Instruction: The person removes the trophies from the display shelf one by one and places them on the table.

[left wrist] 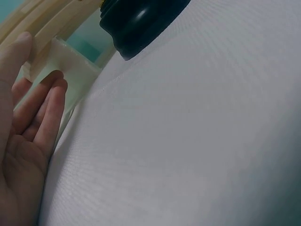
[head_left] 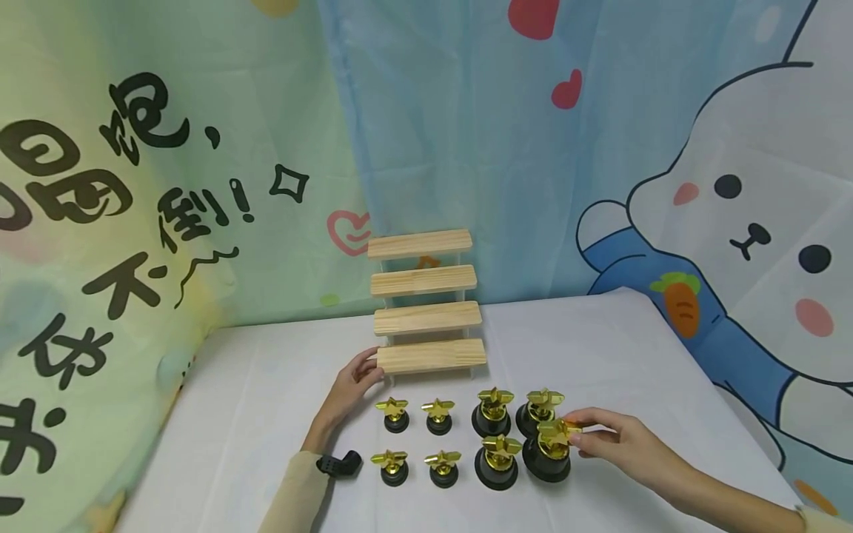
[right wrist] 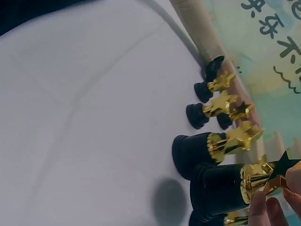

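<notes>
My right hand point(head_left: 609, 437) pinches the gold star of a large trophy point(head_left: 548, 459) with a round black base. In the right wrist view this trophy point(right wrist: 218, 188) is raised off the cloth, with a dark shadow point(right wrist: 169, 202) beside its base. Three more large trophies stand close by, among them one at the front point(head_left: 496, 470). Several small star trophies point(head_left: 395, 420) stand in two rows to their left. At the stand's lower left corner, my left hand point(head_left: 356, 381) holds the end of the bottom board point(left wrist: 42, 56), thumb against the wood and fingers beside the clear support point(left wrist: 75, 70).
The four-tier wooden display stand point(head_left: 429, 318) stands at the back of the white-covered table point(head_left: 253, 414), against a printed curtain point(head_left: 426, 133). A black band point(head_left: 340, 464) is on the left wrist.
</notes>
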Action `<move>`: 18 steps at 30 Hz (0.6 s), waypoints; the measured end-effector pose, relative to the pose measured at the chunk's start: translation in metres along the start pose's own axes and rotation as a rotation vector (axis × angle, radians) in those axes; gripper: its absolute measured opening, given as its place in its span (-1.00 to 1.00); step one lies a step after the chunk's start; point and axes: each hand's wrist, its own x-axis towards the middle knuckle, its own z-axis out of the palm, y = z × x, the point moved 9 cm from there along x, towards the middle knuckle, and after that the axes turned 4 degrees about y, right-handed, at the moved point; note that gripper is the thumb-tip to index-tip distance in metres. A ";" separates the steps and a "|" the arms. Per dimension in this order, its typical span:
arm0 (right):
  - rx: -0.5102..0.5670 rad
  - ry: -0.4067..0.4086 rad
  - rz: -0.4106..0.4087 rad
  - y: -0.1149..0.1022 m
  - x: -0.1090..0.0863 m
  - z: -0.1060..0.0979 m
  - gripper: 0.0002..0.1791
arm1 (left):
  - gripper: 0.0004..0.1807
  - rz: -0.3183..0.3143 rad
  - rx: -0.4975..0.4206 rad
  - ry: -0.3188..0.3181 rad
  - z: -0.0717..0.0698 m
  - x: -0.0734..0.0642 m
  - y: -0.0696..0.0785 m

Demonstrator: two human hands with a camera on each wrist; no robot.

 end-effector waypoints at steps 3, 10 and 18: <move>0.002 0.000 0.018 0.007 0.006 0.004 -0.33 | -0.39 0.005 -0.004 -0.008 0.000 0.000 0.001; 0.004 -0.030 0.004 0.021 0.011 0.011 -0.33 | -0.39 0.004 -0.006 -0.014 0.002 0.001 0.000; 0.001 -0.048 -0.011 0.027 0.013 0.014 -0.39 | -0.39 0.020 0.002 -0.004 0.000 0.000 0.001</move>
